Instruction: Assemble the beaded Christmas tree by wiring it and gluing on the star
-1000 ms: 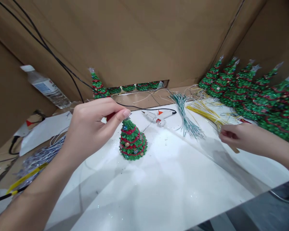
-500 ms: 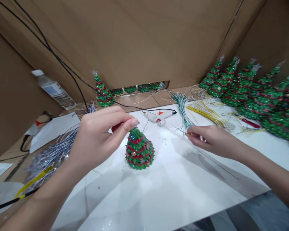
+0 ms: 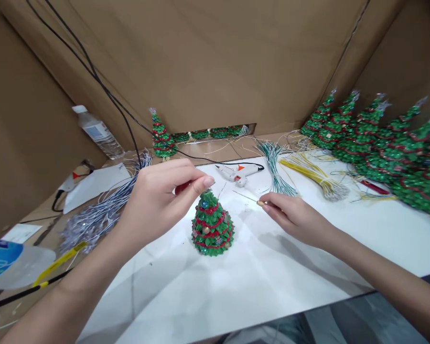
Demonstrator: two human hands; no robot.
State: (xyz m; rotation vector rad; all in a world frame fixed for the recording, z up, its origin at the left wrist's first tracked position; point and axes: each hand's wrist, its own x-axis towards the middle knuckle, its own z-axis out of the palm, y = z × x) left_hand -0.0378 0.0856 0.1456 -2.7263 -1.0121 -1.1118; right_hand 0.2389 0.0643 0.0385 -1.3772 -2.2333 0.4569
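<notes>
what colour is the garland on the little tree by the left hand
Red, winding around the green tree under the left hand; the head view shows it.

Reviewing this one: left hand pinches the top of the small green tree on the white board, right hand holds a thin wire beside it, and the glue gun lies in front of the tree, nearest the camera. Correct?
One error. The glue gun lies behind the small green tree, farther from the camera, as the head view shows. The left hand does pinch the treetop on the white board, and the right hand holds the thin wire beside it.

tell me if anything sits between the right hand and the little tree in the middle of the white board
Nothing visible does. The right hand, pinching a thin pin that points at the little tree, has only bare white board between them. The left hand is at the treetop from the other side.
</notes>
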